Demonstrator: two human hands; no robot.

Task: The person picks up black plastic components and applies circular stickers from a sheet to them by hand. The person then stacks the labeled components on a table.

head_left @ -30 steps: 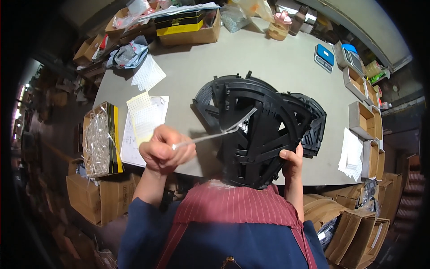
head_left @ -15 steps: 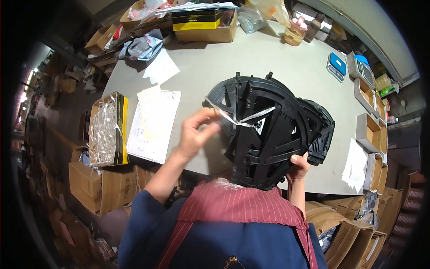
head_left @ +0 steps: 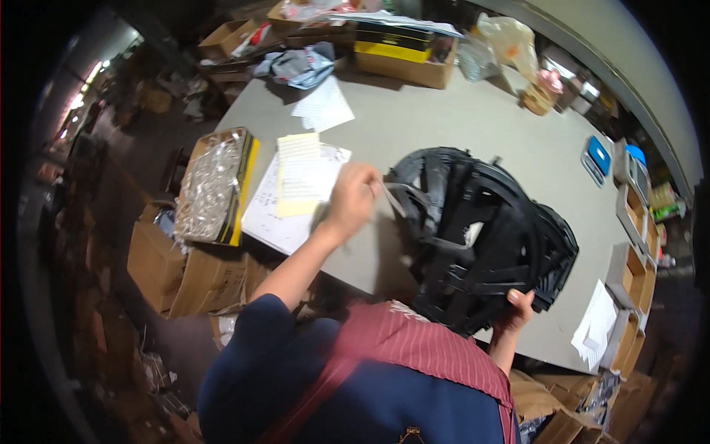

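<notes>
My left hand (head_left: pixel 353 198) is closed in a pinch at the left of a black plastic assembly, with a thin pale strip (head_left: pixel 392 196) between its fingertips. That strip runs from my fingers onto the assembly; its far end blurs against the dark plastic. The black plastic assembly (head_left: pixel 481 288) is a curved frame with ribs, slots and bars, tilted over the table's near edge. At its lower right, my right hand (head_left: pixel 515 307) grips the rim, thumb on top and fingers mostly hidden underneath.
On the grey table (head_left: pixel 414 111), a yellow-and-black box (head_left: pixel 240 189) of clear strips stands at the left, beside paper sheets (head_left: pixel 299 177). Cardboard boxes and bags line the back. A blue-topped scale (head_left: pixel 596 157), small open trays (head_left: pixel 632 274) and papers (head_left: pixel 594 325) occupy the right side.
The view has swung, so everything sits further right. My left hand has drawn the strip out toward the left of the black assembly. The right hand keeps its grip on the rim.
</notes>
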